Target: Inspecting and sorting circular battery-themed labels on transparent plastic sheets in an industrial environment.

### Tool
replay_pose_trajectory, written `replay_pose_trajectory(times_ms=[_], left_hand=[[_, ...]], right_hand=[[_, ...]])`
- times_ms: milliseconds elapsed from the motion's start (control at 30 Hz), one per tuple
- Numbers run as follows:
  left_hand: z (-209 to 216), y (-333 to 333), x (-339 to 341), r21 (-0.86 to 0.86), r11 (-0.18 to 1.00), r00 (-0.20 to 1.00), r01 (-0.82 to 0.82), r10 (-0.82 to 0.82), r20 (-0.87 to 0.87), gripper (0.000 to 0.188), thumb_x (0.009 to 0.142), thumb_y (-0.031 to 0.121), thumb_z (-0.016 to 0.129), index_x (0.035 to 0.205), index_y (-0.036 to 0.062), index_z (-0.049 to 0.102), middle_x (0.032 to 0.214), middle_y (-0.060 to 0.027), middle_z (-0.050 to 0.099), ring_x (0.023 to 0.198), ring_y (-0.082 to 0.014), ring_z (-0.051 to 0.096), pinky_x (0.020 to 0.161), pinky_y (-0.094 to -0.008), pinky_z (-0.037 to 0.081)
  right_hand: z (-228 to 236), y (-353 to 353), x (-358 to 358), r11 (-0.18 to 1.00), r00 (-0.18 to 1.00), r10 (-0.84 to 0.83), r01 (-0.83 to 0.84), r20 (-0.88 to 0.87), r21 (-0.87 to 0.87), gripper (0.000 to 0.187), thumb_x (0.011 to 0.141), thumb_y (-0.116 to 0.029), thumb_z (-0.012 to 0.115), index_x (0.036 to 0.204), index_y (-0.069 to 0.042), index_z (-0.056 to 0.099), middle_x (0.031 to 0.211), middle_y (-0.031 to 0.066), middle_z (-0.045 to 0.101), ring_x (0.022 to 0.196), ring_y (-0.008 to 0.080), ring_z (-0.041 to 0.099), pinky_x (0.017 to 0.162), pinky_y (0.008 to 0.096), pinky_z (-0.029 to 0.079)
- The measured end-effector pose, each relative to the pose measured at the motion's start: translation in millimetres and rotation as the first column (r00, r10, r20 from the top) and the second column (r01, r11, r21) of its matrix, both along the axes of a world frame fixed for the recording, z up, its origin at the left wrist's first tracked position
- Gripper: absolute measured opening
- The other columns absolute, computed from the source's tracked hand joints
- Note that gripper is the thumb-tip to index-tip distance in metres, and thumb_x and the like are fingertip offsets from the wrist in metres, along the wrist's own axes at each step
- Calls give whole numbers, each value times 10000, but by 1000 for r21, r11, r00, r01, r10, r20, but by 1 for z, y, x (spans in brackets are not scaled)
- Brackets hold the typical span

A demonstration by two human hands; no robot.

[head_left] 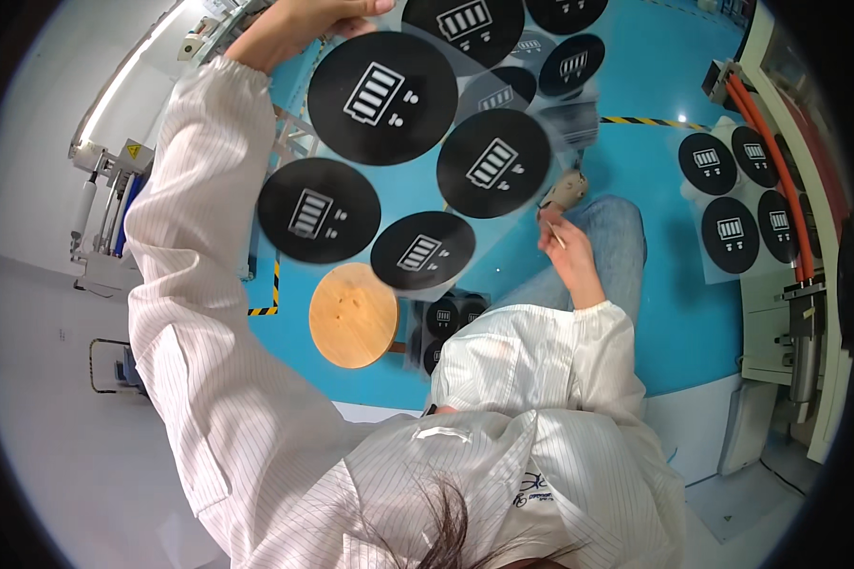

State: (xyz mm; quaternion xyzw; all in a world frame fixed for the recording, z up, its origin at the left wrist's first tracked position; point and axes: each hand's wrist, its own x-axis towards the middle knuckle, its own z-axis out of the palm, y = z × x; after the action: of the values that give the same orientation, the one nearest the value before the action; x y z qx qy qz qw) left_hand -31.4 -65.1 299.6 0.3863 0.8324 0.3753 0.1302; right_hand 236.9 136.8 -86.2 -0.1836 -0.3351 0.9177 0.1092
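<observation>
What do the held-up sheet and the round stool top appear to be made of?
The sheet looks like clear glossy plastic film: the blue floor shows through between its black printed discs, and it glares. The stool top looks like pale, matte wood, with faint grain, though laminate is possible.

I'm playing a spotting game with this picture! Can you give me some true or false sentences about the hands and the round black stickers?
1. The left hand holds up a clear sheet with black round stickers on it. True.
2. The stickers on the sheet are bright red. False: they are black with white battery-shaped symbols.
3. The right hand holds a thin stick. True, a small pale stick shows at its fingers.
4. The round wooden stool stands on a green floor. False: the floor is blue.
5. Another sheet of black stickers lies over on the right. True.
</observation>
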Motion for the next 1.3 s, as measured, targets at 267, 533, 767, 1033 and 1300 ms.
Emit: replay_pose_trajectory(times_ms=[267, 533, 767, 1033, 1300], left_hand=[[6, 15, -12, 113, 981, 979, 159, -171, 108, 282, 800, 254, 718, 947, 16, 690, 760, -35, 659, 631, -86, 626, 614, -193, 516], [-74, -29, -71, 161, 986, 888, 48, -116, 444, 373, 871, 215, 644, 1153, -18, 574, 795, 23, 560, 602, -34, 460, 529, -172, 387], [-180, -186, -145, -107, 977, 666, -185, 205, 717, 451, 887, 166, 616, 1287, 0, 490, 982, -63, 595, 640, -59, 562, 610, -175, 483], [-327, -113, -170, -275, 959, 790, 70, 115, 603, 508, 794, 141, 721, 1242, -3, 531, 862, -71, 657, 598, -77, 605, 563, -190, 517], [-448, -53, -84, -97, 979, 936, -177, 137, -323, 540, 759, 142, 703, 1265, 101, 519, 1302, -207, 448, 1200, -391, 419, 1004, -439, 355]], right_hand=[[52, 29, -71, 962, 936, -178, 102, -303, -253, 449, 933, -412, 473, 1208, -58, 496, 1175, 26, 567, 1047, 143, 533, 981, 288, 390], [133, 71, -64, 927, 833, -320, 373, -451, 30, 66, 913, -69, 532, 960, -40, 569, 985, 118, 634, 993, 252, 611, 902, 378, 491], [150, 135, -131, 839, 769, -533, 533, -351, -107, 43, 907, -41, 538, 923, 0, 541, 966, 136, 610, 972, 273, 613, 933, 391, 490], [115, 169, -45, 577, 683, -716, 694, -141, 432, 347, 906, -102, 561, 1162, 124, 498, 1080, 166, 567, 963, 249, 593, 904, 339, 480], [57, 148, 248, 316, 397, -891, 193, 220, 929, 433, 923, -145, 535, 1331, -34, 441, 868, 94, 661, 622, 95, 604, 473, 206, 448]])
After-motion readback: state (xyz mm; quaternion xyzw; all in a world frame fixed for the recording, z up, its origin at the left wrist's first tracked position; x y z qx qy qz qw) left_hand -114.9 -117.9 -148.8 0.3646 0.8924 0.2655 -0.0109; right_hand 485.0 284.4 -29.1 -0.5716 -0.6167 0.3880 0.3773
